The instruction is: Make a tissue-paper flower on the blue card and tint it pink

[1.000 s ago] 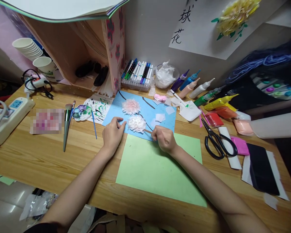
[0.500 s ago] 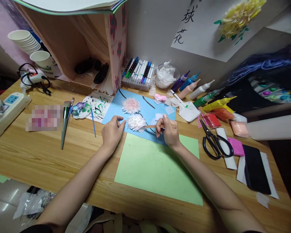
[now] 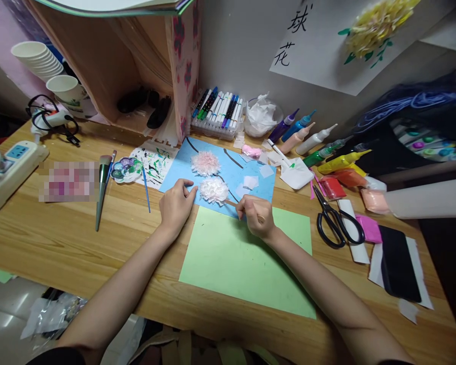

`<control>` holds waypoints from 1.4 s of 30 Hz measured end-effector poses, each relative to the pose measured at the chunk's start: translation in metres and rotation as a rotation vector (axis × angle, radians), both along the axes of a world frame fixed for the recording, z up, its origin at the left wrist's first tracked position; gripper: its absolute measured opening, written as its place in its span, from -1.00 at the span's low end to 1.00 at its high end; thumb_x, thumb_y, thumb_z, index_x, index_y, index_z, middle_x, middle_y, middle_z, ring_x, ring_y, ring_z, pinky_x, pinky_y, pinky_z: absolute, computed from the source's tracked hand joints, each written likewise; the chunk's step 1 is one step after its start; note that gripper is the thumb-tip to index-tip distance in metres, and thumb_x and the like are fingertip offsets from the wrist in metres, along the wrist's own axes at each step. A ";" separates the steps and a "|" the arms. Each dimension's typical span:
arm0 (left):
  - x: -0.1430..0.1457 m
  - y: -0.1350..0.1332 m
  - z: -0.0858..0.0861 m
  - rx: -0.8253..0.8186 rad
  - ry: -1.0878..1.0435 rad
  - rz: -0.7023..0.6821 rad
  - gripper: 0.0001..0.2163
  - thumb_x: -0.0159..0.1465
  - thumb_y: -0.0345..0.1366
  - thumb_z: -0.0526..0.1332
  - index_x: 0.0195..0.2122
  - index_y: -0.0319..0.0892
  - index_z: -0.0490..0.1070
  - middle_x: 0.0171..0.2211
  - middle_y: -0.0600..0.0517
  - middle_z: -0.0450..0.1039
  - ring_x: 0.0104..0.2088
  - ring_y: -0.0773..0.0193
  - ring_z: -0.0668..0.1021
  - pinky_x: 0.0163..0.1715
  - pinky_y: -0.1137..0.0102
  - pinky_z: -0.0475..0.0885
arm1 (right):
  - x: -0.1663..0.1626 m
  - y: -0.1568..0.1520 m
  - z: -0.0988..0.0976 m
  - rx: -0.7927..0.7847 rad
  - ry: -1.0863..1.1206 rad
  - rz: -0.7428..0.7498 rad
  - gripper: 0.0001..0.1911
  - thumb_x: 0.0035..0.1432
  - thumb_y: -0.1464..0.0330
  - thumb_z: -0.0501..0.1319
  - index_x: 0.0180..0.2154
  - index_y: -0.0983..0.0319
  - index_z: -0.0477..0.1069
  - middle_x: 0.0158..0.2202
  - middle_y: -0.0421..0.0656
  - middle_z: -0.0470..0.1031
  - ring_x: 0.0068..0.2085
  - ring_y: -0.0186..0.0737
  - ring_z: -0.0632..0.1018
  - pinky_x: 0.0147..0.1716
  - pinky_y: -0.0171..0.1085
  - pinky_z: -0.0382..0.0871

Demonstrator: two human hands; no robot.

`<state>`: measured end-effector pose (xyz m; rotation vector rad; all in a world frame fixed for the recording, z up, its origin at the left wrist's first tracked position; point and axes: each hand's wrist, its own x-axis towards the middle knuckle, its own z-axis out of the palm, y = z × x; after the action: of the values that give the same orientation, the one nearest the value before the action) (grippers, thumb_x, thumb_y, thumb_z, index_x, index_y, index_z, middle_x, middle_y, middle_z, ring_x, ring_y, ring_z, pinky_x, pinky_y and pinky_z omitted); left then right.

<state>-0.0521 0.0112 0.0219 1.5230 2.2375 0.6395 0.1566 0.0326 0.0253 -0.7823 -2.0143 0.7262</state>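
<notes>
My right hand [image 3: 256,215] is closed round a thin wooden stick [image 3: 231,202], whose tip reaches the lower right edge of a white ruffled paper flower [image 3: 213,190]. That flower lies on a blue sheet [image 3: 176,176], just below a pale pink ruffled flower [image 3: 205,162]. My left hand [image 3: 177,204] rests at the blue sheet's lower left edge, thumb apart from the curved fingers, with nothing in it. Small white paper squares [image 3: 251,182] lie on the sheet near my right hand. A lump of pink clay [image 3: 251,151] is at its upper edge.
A green sheet [image 3: 243,268] lies in front. Black scissors [image 3: 336,225], a phone [image 3: 400,262] and clay packets [image 3: 332,187] are at right. Paint bottles [image 3: 319,134] and a marker box [image 3: 217,114] stand behind. Brushes [image 3: 102,185] and a power strip [image 3: 13,172] are at left.
My right hand has moved down and slightly left, bringing the stick lower along the white flower's edge. The small paper at that edge no longer shows clearly. My left hand stays put.
</notes>
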 end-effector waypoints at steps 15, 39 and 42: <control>0.001 0.000 0.003 -0.023 -0.005 0.008 -0.77 0.24 -0.11 0.13 -0.18 -0.08 0.43 -0.50 0.10 0.46 -0.39 0.25 0.51 -0.49 0.44 0.14 | -0.032 0.034 0.029 -0.483 -0.077 -0.185 -0.38 0.30 0.04 -0.15 -0.72 0.19 0.10 -0.82 -0.27 0.15 -0.71 -0.38 0.31 -0.62 -0.34 0.13; 0.001 0.000 0.004 -0.026 -0.002 0.006 -0.77 0.24 -0.11 0.12 -0.20 -0.08 0.44 -0.51 0.12 0.45 -0.40 0.27 0.51 -0.49 0.44 0.14 | -0.001 0.002 -0.008 0.174 -0.061 0.060 -0.55 0.34 0.38 -0.19 -0.58 0.19 0.19 -0.67 -0.18 0.29 -0.61 -0.31 0.27 -0.55 -0.27 0.17; 0.001 0.000 0.003 -0.022 -0.010 0.006 -0.77 0.23 -0.11 0.13 -0.20 -0.08 0.44 -0.51 0.13 0.45 -0.40 0.28 0.51 -0.49 0.44 0.14 | -0.006 0.003 -0.003 0.159 -0.090 0.042 -0.51 0.35 0.34 -0.21 -0.61 0.18 0.16 -0.69 -0.19 0.27 -0.63 -0.32 0.26 -0.56 -0.28 0.16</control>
<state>-0.0515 0.0111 0.0254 1.4998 2.2349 0.6206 0.1508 0.0353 0.0227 -0.6914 -2.1456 0.5548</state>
